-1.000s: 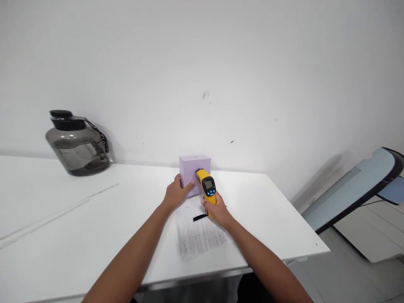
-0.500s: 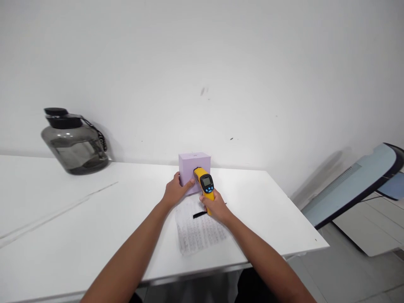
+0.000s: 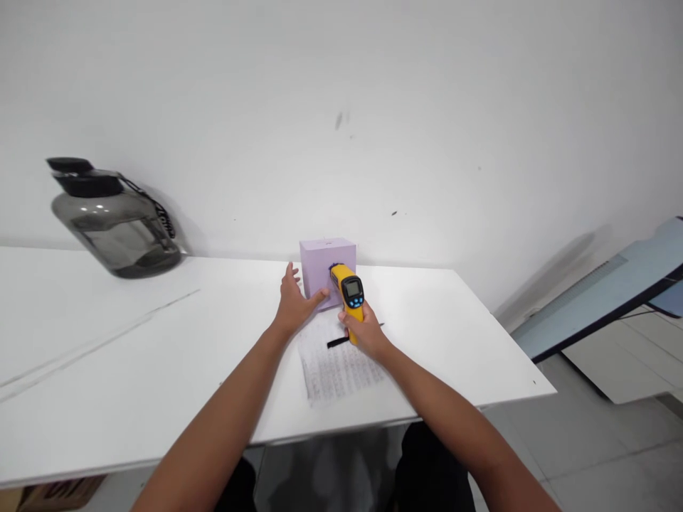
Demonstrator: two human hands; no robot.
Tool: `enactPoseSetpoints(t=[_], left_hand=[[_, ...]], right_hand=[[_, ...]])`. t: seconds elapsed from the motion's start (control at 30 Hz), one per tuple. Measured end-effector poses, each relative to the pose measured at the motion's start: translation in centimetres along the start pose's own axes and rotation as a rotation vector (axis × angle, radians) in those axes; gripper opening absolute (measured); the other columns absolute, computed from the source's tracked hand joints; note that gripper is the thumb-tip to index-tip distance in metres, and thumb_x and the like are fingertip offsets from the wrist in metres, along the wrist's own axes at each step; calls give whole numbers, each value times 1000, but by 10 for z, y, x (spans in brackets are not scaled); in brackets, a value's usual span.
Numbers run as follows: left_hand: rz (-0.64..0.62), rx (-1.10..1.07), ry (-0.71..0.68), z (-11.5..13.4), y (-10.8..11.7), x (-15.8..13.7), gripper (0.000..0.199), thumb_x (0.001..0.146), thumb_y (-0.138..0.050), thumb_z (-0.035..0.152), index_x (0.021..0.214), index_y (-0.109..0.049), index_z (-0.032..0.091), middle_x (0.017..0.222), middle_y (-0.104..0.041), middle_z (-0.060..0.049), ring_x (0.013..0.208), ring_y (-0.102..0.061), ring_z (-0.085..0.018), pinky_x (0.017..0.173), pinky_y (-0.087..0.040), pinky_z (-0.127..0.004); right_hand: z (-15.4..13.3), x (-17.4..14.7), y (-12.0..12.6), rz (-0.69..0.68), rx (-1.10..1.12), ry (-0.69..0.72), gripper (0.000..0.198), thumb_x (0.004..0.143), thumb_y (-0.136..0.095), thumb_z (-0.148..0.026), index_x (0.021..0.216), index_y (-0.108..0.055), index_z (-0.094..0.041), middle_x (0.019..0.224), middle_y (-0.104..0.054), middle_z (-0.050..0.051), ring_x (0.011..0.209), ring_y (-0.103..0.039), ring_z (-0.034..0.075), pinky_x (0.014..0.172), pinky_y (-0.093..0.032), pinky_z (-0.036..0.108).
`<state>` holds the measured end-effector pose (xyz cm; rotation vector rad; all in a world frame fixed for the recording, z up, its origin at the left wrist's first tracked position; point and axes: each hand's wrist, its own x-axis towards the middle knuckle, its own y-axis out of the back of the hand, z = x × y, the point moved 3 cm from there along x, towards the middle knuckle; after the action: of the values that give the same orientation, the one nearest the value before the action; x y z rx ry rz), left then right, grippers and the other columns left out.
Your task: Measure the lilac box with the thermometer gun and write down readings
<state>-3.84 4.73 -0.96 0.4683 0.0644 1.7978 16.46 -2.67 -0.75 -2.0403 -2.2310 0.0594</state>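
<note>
A lilac box [image 3: 316, 270] stands on the white table [image 3: 437, 341] close to the wall. My right hand [image 3: 367, 331] is wrapped round the handle of a yellow and black infrared thermometer [image 3: 353, 290]. Its front end points at the box's near face; whether it touches cannot be made out. At the box's left side, my left hand [image 3: 293, 302] has its fingers spread, with the thumb in front of the near face. Beneath the hands lies a sheet of paper [image 3: 336, 373] covered in writing. A black pen [image 3: 337, 342] rests across it, partly hidden by the right hand.
A large grey translucent water jug [image 3: 117, 227] with a black lid and strap stands at the left by the wall. To the right of the table, a pale blue panel with a dark edge [image 3: 597, 299] leans at an angle. A cardboard box [image 3: 64, 492] shows below the table's front edge.
My left fingers have spread and come away from the box's left side. The right hand still holds the thermometer toward the box. The whole view has shifted, so things appear higher.
</note>
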Motion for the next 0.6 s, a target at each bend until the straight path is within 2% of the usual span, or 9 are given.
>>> enactPoseSetpoints(t=[0.07,0.2,0.3,0.4,0.47,0.53,0.57,0.6], left_hand=[[-23,-32,-15,3,1,-2,144,71,-95,73,186,-26,22,182,-47,-27,160,-61,-44,131,-53,-63],[-99,-26,-37,12,2,-11,127,77,-94,65,182,-32,27,176,-56,-22,156,-64,-40,130,-54,-61],[-142,3,-47,16,2,-17,129,75,-98,59,182,-31,30,177,-55,-22,160,-61,-41,130,-54,-61],[-173,4,-16,24,3,-16,137,75,-99,57,186,-23,30,182,-49,-24,169,-53,-43,135,-51,-63],[-144,15,10,39,8,-19,148,72,-102,57,188,-15,29,191,-36,-27,178,-41,-47,141,-43,-68],[-35,12,-66,65,17,-37,151,70,-104,63,188,-16,30,198,-20,-26,184,-29,-49,146,-33,-70],[-7,-28,-154,80,21,-55,142,77,-99,68,188,-17,36,199,-20,-22,185,-29,-47,146,-35,-69],[1,-97,-252,96,25,-80,130,84,-93,73,187,-19,42,198,-27,-17,183,-34,-45,143,-40,-68]], right_hand=[[-1,-3,0,21,3,21,50,74,-92,-56,99,-57,-30,77,-58,-8,60,-53,13,57,-47,29],[-5,-10,2,109,29,129,45,79,-90,-56,97,-58,-30,77,-58,-8,63,-55,14,60,-52,31],[-9,-13,9,240,75,197,46,80,-88,-58,101,-59,-29,84,-63,-6,64,-58,14,64,-57,33],[-14,-13,19,367,107,237,48,83,-86,-58,111,-62,-28,90,-67,-4,66,-61,14,68,-60,33],[-19,-12,25,432,91,226,48,87,-84,-58,117,-63,-27,88,-66,-5,67,-63,14,70,-61,33],[-23,-11,30,498,87,201,50,89,-84,-58,122,-63,-27,85,-64,-6,66,-64,15,69,-61,33],[-25,-11,32,531,103,195,51,89,-84,-59,124,-63,-27,84,-64,-7,66,-64,15,67,-61,32],[-26,-10,33,560,129,195,54,89,-85,-60,126,-63,-28,83,-64,-7,65,-64,14,66,-61,32]])
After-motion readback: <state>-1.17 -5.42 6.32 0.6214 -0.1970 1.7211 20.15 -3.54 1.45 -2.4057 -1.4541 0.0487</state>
